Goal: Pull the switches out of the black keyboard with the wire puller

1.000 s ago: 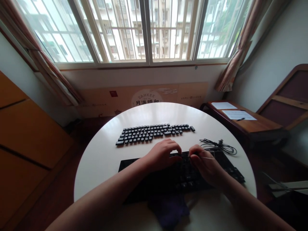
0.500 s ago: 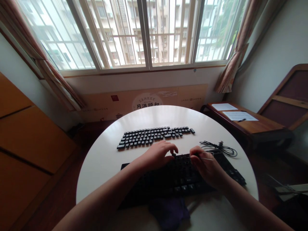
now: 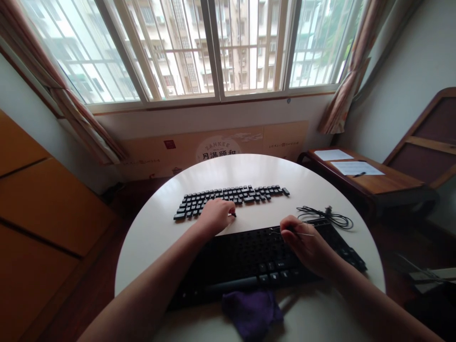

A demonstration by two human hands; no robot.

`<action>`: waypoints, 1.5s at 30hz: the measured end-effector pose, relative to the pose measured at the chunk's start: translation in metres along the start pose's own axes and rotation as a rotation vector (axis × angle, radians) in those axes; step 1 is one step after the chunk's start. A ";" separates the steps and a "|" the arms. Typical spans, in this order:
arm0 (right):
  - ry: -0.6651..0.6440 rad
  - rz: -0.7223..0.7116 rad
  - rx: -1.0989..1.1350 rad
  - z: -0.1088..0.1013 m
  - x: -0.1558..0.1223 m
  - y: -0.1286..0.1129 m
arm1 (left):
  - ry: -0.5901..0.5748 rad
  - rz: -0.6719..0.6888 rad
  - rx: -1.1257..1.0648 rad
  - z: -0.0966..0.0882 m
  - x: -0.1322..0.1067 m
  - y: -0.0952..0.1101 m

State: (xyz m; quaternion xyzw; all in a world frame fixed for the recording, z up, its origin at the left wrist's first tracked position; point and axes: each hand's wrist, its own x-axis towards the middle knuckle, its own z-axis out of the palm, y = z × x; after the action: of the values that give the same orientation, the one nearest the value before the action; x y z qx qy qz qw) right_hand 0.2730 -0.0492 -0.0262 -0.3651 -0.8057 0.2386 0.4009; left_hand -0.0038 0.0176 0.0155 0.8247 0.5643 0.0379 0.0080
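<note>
My left hand (image 3: pixel 215 216) pinches a small dark keycap (image 3: pixel 233 215) just in front of the rows of loose black keycaps (image 3: pixel 192 199) on the white table. Its fingers hide part of those rows. Over the upper right part of the black keyboard (image 3: pixel 228 251), my right hand (image 3: pixel 301 240) is closed around a wire keycap puller (image 3: pixel 275 232), whose thin wire ends stick out on both sides of the fist. Much of the keyboard's top has bare key sockets. Several keys (image 3: pixel 274 275) remain on its lower rows and right side.
A purple cloth (image 3: pixel 252 311) lies at the keyboard's near edge. Behind its right end is the coiled black cable (image 3: pixel 329 217). The round white table (image 3: pixel 142 256) faces a barred window. To the right, a wooden bench (image 3: pixel 399 183) holds papers (image 3: pixel 358 167) and a pen.
My left hand has moved from the keyboard up and left to the loose keycaps, carrying a keycap. My right hand stays nearly in place with the puller.
</note>
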 end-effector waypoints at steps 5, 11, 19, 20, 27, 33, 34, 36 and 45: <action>-0.014 -0.001 0.007 0.000 0.001 -0.002 | 0.072 -0.037 0.063 0.005 0.003 -0.002; -0.017 -0.003 0.010 -0.001 -0.001 -0.003 | 0.135 -0.058 0.110 0.009 0.007 -0.005; -0.008 -0.005 0.045 -0.002 -0.001 -0.005 | 0.173 -0.079 0.122 0.010 0.009 -0.002; -0.002 -0.007 0.052 -0.002 -0.001 -0.005 | 0.180 -0.082 0.121 0.009 0.010 -0.003; 0.070 0.158 0.400 -0.005 -0.006 -0.003 | 0.311 -0.129 0.169 -0.049 -0.026 0.024; -0.143 0.364 0.657 -0.009 -0.011 -0.027 | 0.131 0.036 0.193 -0.068 -0.069 0.073; -0.189 0.384 0.664 -0.007 -0.011 -0.030 | 0.044 0.072 0.171 -0.059 -0.066 0.075; -0.272 0.412 0.660 0.000 -0.011 -0.033 | -0.087 0.121 0.111 -0.035 -0.053 0.073; -0.365 0.390 0.505 0.016 -0.012 -0.021 | -0.019 0.203 -0.152 0.022 -0.021 0.063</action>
State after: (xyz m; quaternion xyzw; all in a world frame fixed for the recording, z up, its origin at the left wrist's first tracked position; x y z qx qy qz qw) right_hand 0.2566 -0.0728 -0.0264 -0.3529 -0.6950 0.5630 0.2747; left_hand 0.0484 -0.0242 -0.0040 0.8748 0.4734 0.0735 0.0719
